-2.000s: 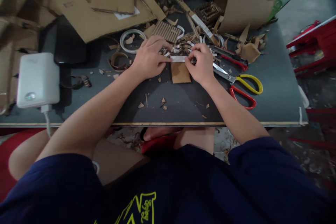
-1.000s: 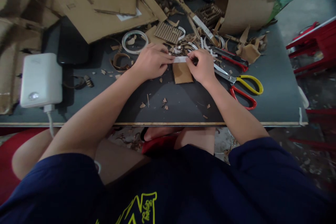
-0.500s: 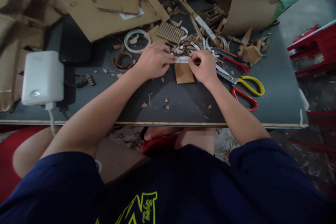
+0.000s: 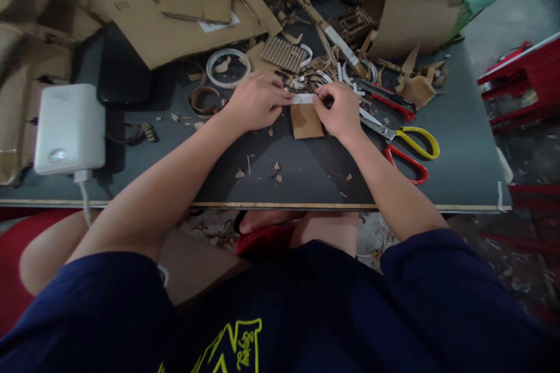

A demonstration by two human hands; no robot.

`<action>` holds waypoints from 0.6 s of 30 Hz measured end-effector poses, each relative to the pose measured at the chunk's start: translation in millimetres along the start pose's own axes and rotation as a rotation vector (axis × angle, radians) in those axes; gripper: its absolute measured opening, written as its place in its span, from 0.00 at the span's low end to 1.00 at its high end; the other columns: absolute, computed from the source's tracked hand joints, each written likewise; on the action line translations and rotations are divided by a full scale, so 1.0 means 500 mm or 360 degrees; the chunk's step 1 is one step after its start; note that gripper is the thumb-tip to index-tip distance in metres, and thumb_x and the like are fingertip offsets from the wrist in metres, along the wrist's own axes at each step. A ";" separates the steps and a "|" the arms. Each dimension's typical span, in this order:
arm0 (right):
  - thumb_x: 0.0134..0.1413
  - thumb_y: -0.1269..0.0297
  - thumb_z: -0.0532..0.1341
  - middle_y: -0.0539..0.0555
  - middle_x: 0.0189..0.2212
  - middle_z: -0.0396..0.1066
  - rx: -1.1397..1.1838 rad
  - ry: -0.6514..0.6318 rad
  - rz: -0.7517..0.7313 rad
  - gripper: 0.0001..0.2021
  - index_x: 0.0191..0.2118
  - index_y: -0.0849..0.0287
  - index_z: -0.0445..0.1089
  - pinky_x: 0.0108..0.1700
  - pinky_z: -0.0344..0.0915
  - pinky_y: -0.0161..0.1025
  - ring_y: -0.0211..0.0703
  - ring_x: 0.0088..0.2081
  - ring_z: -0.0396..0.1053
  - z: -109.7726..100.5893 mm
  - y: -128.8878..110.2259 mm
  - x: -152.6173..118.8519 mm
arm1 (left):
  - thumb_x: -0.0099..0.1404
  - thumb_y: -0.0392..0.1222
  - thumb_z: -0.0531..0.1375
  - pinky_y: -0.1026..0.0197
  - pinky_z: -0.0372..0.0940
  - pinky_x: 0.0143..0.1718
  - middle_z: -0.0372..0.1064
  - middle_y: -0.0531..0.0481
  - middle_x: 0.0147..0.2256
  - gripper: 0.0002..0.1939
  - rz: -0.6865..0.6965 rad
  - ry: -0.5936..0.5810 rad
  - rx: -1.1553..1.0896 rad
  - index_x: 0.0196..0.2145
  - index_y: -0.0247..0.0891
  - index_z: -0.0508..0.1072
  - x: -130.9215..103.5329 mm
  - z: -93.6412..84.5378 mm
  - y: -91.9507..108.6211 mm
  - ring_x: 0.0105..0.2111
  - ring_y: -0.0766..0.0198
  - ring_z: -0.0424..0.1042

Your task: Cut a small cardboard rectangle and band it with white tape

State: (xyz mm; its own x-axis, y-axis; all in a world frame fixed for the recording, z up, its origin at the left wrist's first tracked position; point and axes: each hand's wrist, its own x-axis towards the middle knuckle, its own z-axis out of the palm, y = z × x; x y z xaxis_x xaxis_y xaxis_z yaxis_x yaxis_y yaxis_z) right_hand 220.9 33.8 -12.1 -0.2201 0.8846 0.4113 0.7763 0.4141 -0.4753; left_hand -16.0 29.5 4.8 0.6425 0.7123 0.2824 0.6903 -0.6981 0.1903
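Observation:
A short white strip (image 4: 303, 99), perhaps tape, lies along the far edge of a small brown cardboard piece (image 4: 307, 121). My left hand (image 4: 259, 100) has its fingertips closed on the strip's left end. At the other end, my right hand (image 4: 339, 106) pinches the strip between thumb and forefinger. The cardboard rests on the dark table below the strip, between both hands. Just right of my right hand lie scissors (image 4: 394, 134) with one yellow and one red handle. Behind them is a red and black cutter (image 4: 391, 99).
Rolls of tape (image 4: 228, 68), corrugated pieces (image 4: 283, 54) and scraps crowd the area behind my hands. Large cardboard sheets (image 4: 175, 41) lie back left. A cardboard tube (image 4: 420, 14) lies back right. A white power bank (image 4: 70, 128) with a cable stands at left, near a black object (image 4: 125, 67).
Both hands hold nearly the same place. The strip now looks flatter and plainer white, without the line seen along it before. The view has shifted very slightly.

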 end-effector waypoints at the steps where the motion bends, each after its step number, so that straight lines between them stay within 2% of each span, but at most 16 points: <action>1: 0.56 0.66 0.61 0.56 0.38 0.77 0.0003 0.0003 0.0002 0.08 0.28 0.52 0.62 0.57 0.67 0.55 0.53 0.46 0.74 0.000 0.000 0.001 | 0.67 0.40 0.50 0.48 0.62 0.54 0.78 0.51 0.47 0.23 0.0004 0.0004 -0.0001 0.54 0.50 0.77 0.000 0.000 0.000 0.56 0.52 0.70; 7: 0.54 0.68 0.62 0.56 0.37 0.77 -0.0012 0.0006 0.0001 0.10 0.26 0.52 0.61 0.55 0.68 0.54 0.54 0.44 0.75 -0.001 -0.003 0.003 | 0.67 0.40 0.50 0.47 0.62 0.53 0.78 0.51 0.47 0.23 0.0024 0.0034 -0.0016 0.52 0.50 0.78 0.001 0.003 -0.001 0.55 0.51 0.70; 18: 0.57 0.68 0.60 0.55 0.38 0.77 0.0024 0.0050 -0.0013 0.11 0.25 0.52 0.60 0.58 0.67 0.57 0.52 0.47 0.73 0.001 0.000 0.002 | 0.66 0.39 0.51 0.44 0.62 0.54 0.78 0.49 0.49 0.22 0.0032 0.0026 -0.0042 0.53 0.47 0.78 -0.002 0.007 -0.007 0.55 0.48 0.70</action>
State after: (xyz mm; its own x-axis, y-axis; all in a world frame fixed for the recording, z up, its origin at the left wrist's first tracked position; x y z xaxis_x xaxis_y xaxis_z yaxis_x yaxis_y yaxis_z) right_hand 220.4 34.9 -12.2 -0.2073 0.8741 0.4392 0.7655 0.4245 -0.4835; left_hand -17.9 31.5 0.4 0.6505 0.6971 0.3015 0.6681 -0.7140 0.2093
